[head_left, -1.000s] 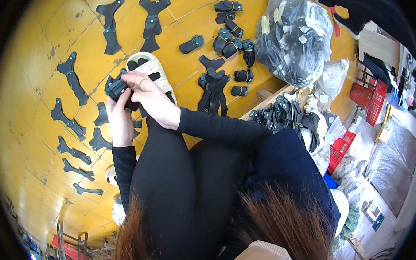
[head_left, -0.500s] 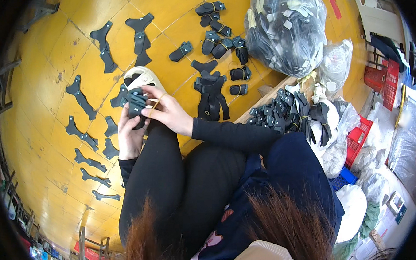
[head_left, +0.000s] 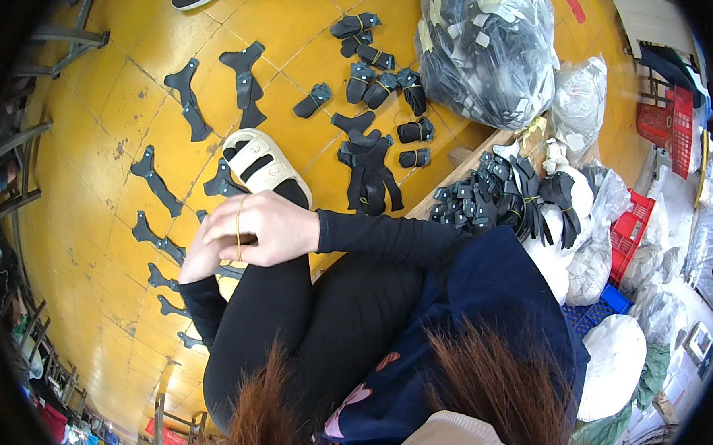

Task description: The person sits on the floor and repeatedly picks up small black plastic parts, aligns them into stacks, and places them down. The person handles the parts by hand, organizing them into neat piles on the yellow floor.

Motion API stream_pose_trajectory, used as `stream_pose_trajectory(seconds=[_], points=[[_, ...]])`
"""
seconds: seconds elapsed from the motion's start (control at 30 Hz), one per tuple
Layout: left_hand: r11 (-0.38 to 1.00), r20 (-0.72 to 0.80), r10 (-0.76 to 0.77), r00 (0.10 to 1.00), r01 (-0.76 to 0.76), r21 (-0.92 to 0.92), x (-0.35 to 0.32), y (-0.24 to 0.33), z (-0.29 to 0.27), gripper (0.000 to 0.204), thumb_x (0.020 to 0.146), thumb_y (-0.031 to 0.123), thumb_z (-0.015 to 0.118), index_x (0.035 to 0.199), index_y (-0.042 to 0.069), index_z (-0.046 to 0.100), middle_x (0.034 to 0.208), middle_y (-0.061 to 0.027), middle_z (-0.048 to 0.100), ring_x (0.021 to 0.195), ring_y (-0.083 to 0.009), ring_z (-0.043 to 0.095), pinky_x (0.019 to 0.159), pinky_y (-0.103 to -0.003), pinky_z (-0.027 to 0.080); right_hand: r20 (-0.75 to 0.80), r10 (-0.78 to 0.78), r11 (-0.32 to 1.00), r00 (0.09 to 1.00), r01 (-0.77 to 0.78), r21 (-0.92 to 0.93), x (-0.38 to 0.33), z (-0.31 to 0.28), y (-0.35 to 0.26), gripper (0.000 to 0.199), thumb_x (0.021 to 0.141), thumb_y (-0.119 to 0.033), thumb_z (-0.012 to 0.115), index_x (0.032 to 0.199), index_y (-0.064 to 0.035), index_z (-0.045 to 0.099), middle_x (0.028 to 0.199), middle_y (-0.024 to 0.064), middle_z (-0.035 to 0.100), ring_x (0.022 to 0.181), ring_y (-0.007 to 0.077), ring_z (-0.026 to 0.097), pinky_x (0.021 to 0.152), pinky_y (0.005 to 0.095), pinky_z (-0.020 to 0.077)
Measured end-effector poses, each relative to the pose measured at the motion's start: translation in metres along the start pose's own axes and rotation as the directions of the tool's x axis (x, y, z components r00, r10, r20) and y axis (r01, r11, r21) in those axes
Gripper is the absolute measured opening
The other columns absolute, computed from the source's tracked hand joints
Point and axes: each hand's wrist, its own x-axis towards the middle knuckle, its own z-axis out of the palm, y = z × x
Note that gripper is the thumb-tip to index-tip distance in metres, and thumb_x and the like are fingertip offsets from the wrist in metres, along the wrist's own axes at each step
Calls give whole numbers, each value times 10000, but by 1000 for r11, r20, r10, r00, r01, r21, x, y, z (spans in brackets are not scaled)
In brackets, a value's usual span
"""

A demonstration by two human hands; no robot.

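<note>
My right hand point(head_left: 274, 225) rests on my raised knee in black trousers and lies over my left hand point(head_left: 200, 261), which is mostly covered. A thin yellow rubber band point(head_left: 238, 227) runs across the right hand's fingers. Whatever is between the two hands is hidden. Just beyond them is my foot in a cream sandal point(head_left: 258, 165). Flat black cut pieces point(head_left: 154, 181) lie spread on the yellow floor point(head_left: 109, 114) to the left. A stack of the same pieces point(head_left: 368, 173) lies right of the sandal.
Small banded black bundles point(head_left: 373, 68) lie further out on the floor. A big clear bag of black parts point(head_left: 484, 46) stands at the top right. A heap of bundles point(head_left: 504, 194), white bags, red crates point(head_left: 662, 122) and a blue crate point(head_left: 591, 315) crowd the right. Metal frames point(head_left: 14, 160) line the left.
The black bundle held up in both hands earlier is no longer visible. The hands have come down toward the knee, the right one now lying over the left.
</note>
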Motion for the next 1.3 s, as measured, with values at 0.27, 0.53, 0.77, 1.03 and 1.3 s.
stream_pose_trajectory(seconds=[0.27,0.53,0.77,1.03,1.3], points=[[750,-424,-119,898,-198,-631,9,19,16,298,924,235,544,1106,1,577,1031,-97,651,848,-157,589,743,-265,478,-17,-543,827,839,532,-182,2,17,6,687,741,-45,685,1369,-82,410,1295,141,496,1187,301,492,974,402,416],[711,-291,-191,938,-72,-699,-3,-5,6,398,826,173,548,1157,-49,543,1104,-124,596,1039,-201,563,882,-322,462,-46,500,726,865,-390,567,10,6,18,619,844,-89,667,1384,-16,373,1121,63,596,938,90,558,795,217,467],[997,7,-77,997,77,21,0,36,17,352,851,107,603,1162,-40,526,1037,-71,609,965,-126,564,883,-248,422,-126,591,805,797,-592,38,0,-21,27,174,797,-177,640,829,-27,723,704,134,679,648,190,663,639,282,514],[995,121,-93,988,88,45,3,27,24,277,829,88,626,1060,23,487,943,-53,589,892,-101,529,828,-242,410,-25,686,690,727,-661,-296,-10,-32,41,230,750,-239,580,764,-38,690,687,165,649,659,314,648,631,373,507],[971,-46,9,999,-20,-239,4,22,21,281,815,-40,560,1053,62,451,1058,-18,474,1034,-94,451,900,-219,361,-77,317,948,945,-319,-16,-13,-23,40,322,799,-298,706,955,-34,607,796,75,624,710,193,618,677,303,497]])
